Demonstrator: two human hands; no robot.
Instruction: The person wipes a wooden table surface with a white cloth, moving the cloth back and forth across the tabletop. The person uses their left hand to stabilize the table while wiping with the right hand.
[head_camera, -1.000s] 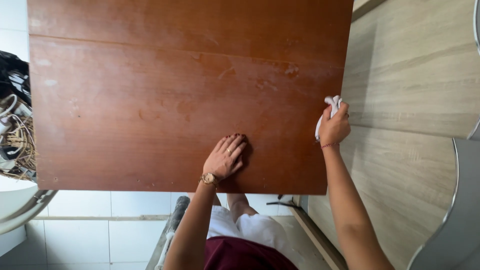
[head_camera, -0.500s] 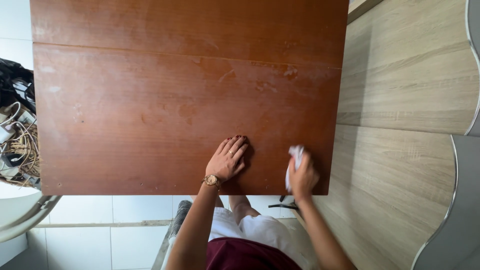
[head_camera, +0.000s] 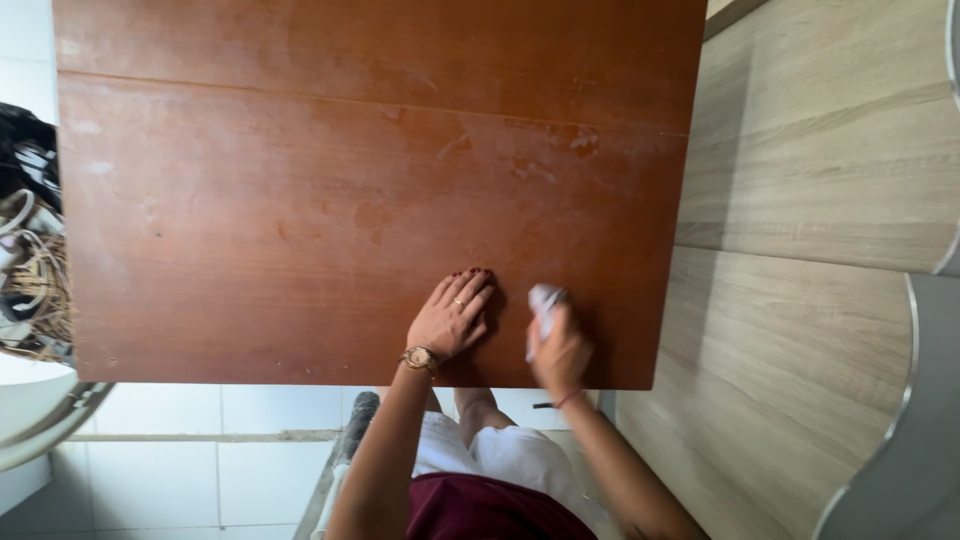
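1. The left hand (head_camera: 452, 320) lies flat on the reddish-brown wooden counter (head_camera: 300, 220), fingers stretched out and close together, palm down near the front edge — a gold wristwatch (head_camera: 416, 357) sits on that wrist.
2. The right hand (head_camera: 558, 352) is just beside it, fingers curled tight around a bunched white cloth (head_camera: 543, 303), gripping it firmly.
3. The cloth pokes out above the knuckles and presses on the counter surface, close to the left hand's fingertips but apart from them.
4. A thin red bracelet (head_camera: 570, 398) rings the right wrist, right at the counter's front edge.
5. Pale smudges and worn patches mark the wood toward the far right of the counter.
6. At the left edge — a tangle of cables (head_camera: 25, 270) in a woven basket; to the right, a pale grey wood-grain panel (head_camera: 820, 180).
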